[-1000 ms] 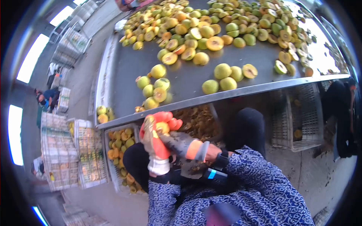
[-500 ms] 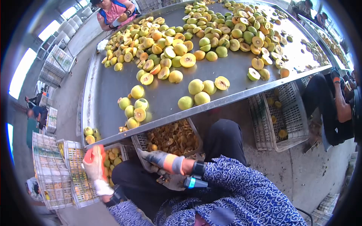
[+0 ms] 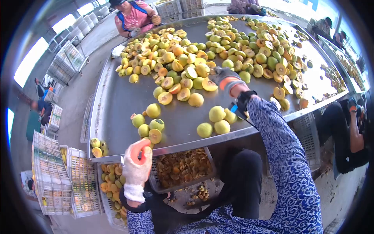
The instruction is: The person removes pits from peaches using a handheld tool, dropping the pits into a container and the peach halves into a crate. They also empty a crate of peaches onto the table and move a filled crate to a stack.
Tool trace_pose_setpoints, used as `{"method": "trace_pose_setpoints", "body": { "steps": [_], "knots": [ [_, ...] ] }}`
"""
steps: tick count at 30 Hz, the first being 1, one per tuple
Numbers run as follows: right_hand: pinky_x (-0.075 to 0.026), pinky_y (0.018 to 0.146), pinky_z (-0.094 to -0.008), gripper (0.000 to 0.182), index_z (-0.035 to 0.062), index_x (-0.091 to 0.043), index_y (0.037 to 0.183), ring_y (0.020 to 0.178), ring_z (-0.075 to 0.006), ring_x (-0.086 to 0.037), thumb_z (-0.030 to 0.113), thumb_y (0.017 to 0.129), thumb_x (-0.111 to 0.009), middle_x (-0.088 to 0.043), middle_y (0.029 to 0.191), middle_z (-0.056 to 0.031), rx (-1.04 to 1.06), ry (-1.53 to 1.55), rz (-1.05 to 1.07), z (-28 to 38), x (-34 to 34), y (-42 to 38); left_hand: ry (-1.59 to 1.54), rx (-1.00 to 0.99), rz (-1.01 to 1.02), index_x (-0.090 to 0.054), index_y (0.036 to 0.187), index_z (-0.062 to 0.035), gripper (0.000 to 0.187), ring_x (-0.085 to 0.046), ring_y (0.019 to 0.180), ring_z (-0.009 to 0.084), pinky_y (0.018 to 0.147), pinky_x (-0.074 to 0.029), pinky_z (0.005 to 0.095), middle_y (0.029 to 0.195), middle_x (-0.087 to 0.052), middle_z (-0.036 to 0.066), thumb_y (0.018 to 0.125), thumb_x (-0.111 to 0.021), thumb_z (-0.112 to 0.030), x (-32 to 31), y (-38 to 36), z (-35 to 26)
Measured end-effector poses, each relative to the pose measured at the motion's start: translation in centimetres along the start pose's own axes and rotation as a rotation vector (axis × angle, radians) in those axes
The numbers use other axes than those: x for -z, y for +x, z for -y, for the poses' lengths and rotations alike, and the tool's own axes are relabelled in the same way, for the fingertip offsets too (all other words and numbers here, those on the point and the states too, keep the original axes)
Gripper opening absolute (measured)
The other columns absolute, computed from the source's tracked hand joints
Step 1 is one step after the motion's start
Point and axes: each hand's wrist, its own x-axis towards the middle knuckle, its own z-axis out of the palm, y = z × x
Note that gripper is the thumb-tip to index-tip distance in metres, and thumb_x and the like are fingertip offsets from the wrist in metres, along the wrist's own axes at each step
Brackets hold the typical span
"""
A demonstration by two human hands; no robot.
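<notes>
My right hand, in a grey and orange glove, reaches over the heap of fruit on the metal table. Its fingers are stretched out beside a halved yellow fruit and a whole-looking one; what lies under the palm is hidden. Close to the table's near edge, my left hand wears a white and orange glove, thumb and finger curled into a ring. A small pale tip pokes out at its side; the thing it belongs to cannot be made out. Several yellow-green fruits sit just beyond this hand.
A raised rim borders the metal table. Below it stand a crate of brown-orange scraps and a crate of fruit. Stacked crates are at left. Across the table works another person; a further person's arm shows at right.
My right hand has gone from above the scrap crate out to the fruit heap. My left hand has shifted right along the table edge. The view has tilted, and the fruits appear lower.
</notes>
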Motion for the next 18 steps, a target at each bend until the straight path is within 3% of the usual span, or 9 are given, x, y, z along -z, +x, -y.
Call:
{"method": "trace_pose_setpoints", "body": {
  "steps": [1,4,6,8,10,12,16,17,18],
  "knots": [
    [-0.054,0.090,-0.0448,0.044,0.0069,-0.070,0.119,0.103,-0.0386,-0.070,0.041,0.093,-0.065,-0.074,0.109,-0.0171,-0.116,0.118,0.071,-1.4,-1.6,1.4,-0.005,-0.010,-0.020,-0.074,0.110,-0.0039,0.019,-0.069,0.106,0.0318,0.095,-0.054,0.0386,0.110,-0.072,0.015,0.091,-0.071,-0.005,-0.1,-0.1,0.1],
    [-0.053,0.095,-0.0421,0.059,0.0077,-0.065,0.132,0.111,-0.0356,-0.069,0.049,0.091,-0.067,-0.070,0.126,-0.0178,-0.016,0.133,0.116,-4.5,-7.9,3.3,0.002,-0.008,-0.011,-0.074,0.110,-0.0031,0.020,-0.070,0.108,0.0306,0.097,-0.053,0.0379,0.114,-0.073,0.016,0.090,-0.071,-0.003,0.1,-0.6,0.2],
    [-0.053,0.093,-0.0427,0.058,0.0059,-0.068,0.126,0.110,-0.0349,-0.069,0.050,0.089,-0.070,-0.073,0.120,-0.0178,-0.274,0.150,0.291,-0.2,-7.0,0.3,-0.130,0.053,-0.011,-0.072,0.115,-0.0021,0.023,-0.069,0.110,0.0285,0.099,-0.053,0.0379,0.117,-0.072,0.014,0.092,-0.070,-0.003,-0.3,-1.3,1.2],
    [-0.056,0.083,-0.0433,0.055,0.0040,-0.071,0.118,0.097,-0.0317,-0.073,0.050,0.087,-0.071,-0.075,0.110,-0.0170,-0.147,0.088,0.433,1.8,-8.3,-0.9,-0.330,0.095,-0.019,-0.069,0.121,-0.0009,0.025,-0.068,0.111,0.0244,0.099,-0.053,0.0362,0.121,-0.071,0.013,0.096,-0.068,-0.004,-1.3,-1.9,1.5],
    [-0.057,0.070,-0.0416,0.051,0.0026,-0.072,0.113,0.080,-0.0260,-0.074,0.047,0.087,-0.073,-0.076,0.099,-0.0150,-0.225,0.456,0.607,4.7,-8.6,-3.6,-0.583,0.113,-0.027,-0.065,0.128,0.0002,0.028,-0.066,0.110,0.0182,0.098,-0.055,0.0331,0.125,-0.068,0.010,0.101,-0.065,-0.006,-2.4,-2.0,1.0],
    [-0.054,0.060,-0.0385,0.049,0.0013,-0.071,0.111,0.067,-0.0223,-0.071,0.043,0.085,-0.075,-0.075,0.090,-0.0111,-0.134,0.192,0.633,8.7,-8.5,-4.9,-0.879,0.225,-0.038,-0.058,0.138,-0.0016,0.037,-0.060,0.127,0.0228,0.109,-0.048,0.0395,0.138,-0.061,0.010,0.102,-0.064,-0.011,-3.2,-2.0,1.2],
    [-0.053,0.057,-0.0350,0.043,0.0005,-0.071,0.107,0.060,-0.0215,-0.065,0.037,0.085,-0.077,-0.071,0.079,-0.0080,-0.232,0.750,0.617,16.4,-5.0,-11.1,-1.374,0.395,-0.196,-0.053,0.143,-0.0055,0.042,-0.056,0.129,0.0217,0.109,-0.046,0.0415,0.141,-0.057,0.009,0.105,-0.060,-0.023,-4.7,-1.8,-0.4],
    [-0.052,0.056,-0.0344,0.042,0.0006,-0.070,0.106,0.059,-0.0195,-0.064,0.035,0.084,-0.078,-0.070,0.080,-0.0085,-0.197,0.893,0.634,16.9,-6.9,-12.4,-1.385,0.364,-0.206,-0.053,0.141,-0.0070,0.041,-0.057,0.126,0.0222,0.108,-0.047,0.0420,0.138,-0.058,0.008,0.105,-0.059,-0.027,-4.9,-2.0,-0.7],
    [-0.051,0.054,-0.0337,0.042,0.0015,-0.068,0.111,0.058,-0.0171,-0.063,0.032,0.085,-0.079,-0.070,0.082,-0.0073,-0.141,1.024,0.588,17.5,-9.1,-14.2,-1.158,0.245,-0.189,-0.054,0.139,-0.0086,0.040,-0.058,0.124,0.0227,0.107,-0.048,0.0425,0.134,-0.059,0.007,0.105,-0.059,-0.030,-5.1,-2.0,-0.4]
  ]
}}
